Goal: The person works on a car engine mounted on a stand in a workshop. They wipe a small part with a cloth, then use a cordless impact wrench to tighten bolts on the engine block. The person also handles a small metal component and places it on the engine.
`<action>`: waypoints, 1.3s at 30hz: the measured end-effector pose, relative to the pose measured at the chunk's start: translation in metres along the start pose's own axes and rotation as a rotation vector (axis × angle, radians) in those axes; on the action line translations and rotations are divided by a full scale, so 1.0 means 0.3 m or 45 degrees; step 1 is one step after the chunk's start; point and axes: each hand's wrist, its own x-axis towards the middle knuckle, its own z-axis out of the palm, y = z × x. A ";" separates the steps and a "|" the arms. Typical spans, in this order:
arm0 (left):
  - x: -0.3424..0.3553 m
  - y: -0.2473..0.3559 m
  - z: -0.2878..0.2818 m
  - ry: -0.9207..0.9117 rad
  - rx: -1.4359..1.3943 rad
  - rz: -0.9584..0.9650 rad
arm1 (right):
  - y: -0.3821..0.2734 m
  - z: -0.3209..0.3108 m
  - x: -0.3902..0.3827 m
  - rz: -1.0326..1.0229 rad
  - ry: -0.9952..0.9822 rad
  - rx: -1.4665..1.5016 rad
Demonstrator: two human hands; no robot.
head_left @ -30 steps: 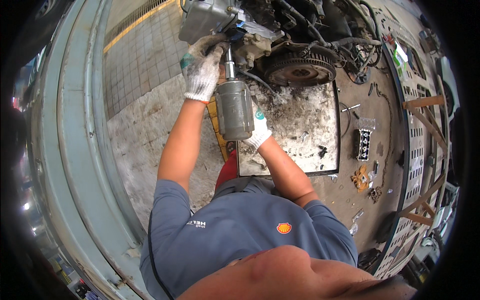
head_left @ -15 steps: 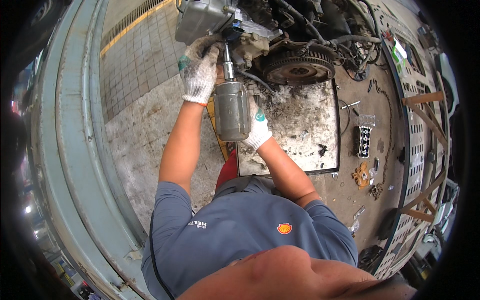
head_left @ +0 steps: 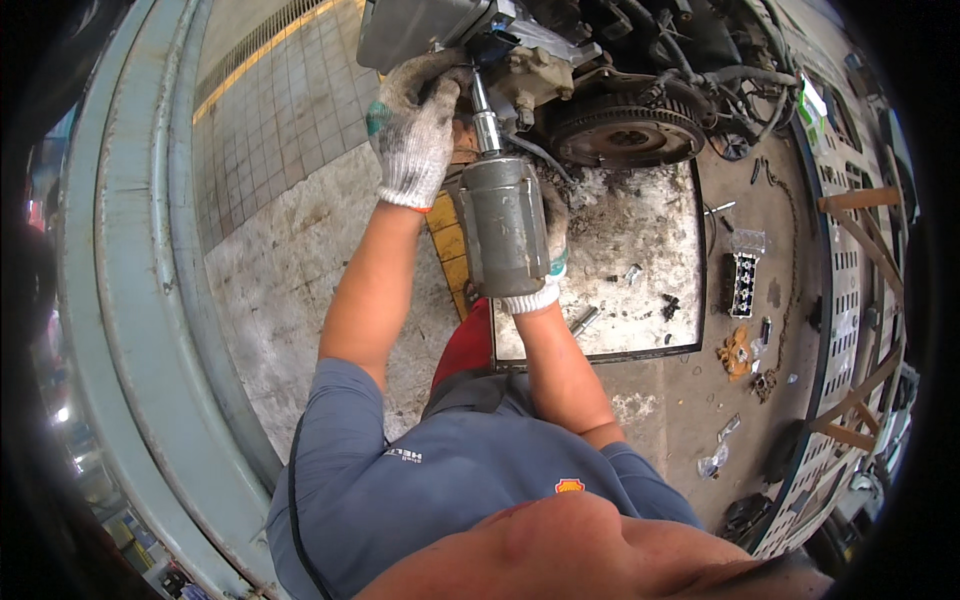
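Observation:
My left hand (head_left: 415,130), in a dirty knit glove, is raised at the engine, fingers curled beside the socket tip; what they grip is hidden. My right hand (head_left: 545,280), also gloved, is behind the grey impact wrench (head_left: 500,225), holding it, with its fingers largely hidden. The wrench carries a long chrome socket (head_left: 486,130) pointing up into the engine, just below a silver housing (head_left: 425,30) and beside a cast bracket (head_left: 530,80). To the right of the socket is a toothed flywheel (head_left: 625,130).
A grimy drip tray (head_left: 640,230) lies below the engine, with small parts on it. On the floor right are a cylinder head (head_left: 742,285), an orange rag (head_left: 735,350) and a chain. A perforated rack (head_left: 840,300) stands far right, a blue-grey steel beam (head_left: 150,300) left.
The wrench and socket sit further right in the view, and my right forearm is more upright. My left hand has shifted slightly up and right. The scene has shifted a little too.

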 end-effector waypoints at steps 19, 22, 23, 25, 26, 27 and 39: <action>0.064 -0.029 -0.061 -0.114 0.248 0.334 | 0.218 0.013 0.001 0.039 -0.156 0.626; 0.068 -0.011 -0.057 -0.152 0.322 0.284 | 0.223 0.011 0.020 0.150 -0.368 1.041; 0.067 -0.005 -0.059 -0.146 0.470 0.328 | 0.236 0.004 0.012 0.045 -0.247 0.650; 0.076 -0.038 -0.084 -0.177 0.457 0.403 | 0.229 0.017 0.005 0.031 -0.134 0.232; 0.080 -0.050 -0.092 -0.194 0.450 0.442 | 0.222 0.029 0.005 0.040 -0.153 0.158; 0.079 -0.056 -0.095 -0.219 0.381 0.375 | 0.213 0.042 0.008 0.041 -0.168 0.075; 0.055 -0.076 -0.043 -0.081 0.291 0.421 | 0.109 0.055 -0.093 -0.233 -0.071 -1.077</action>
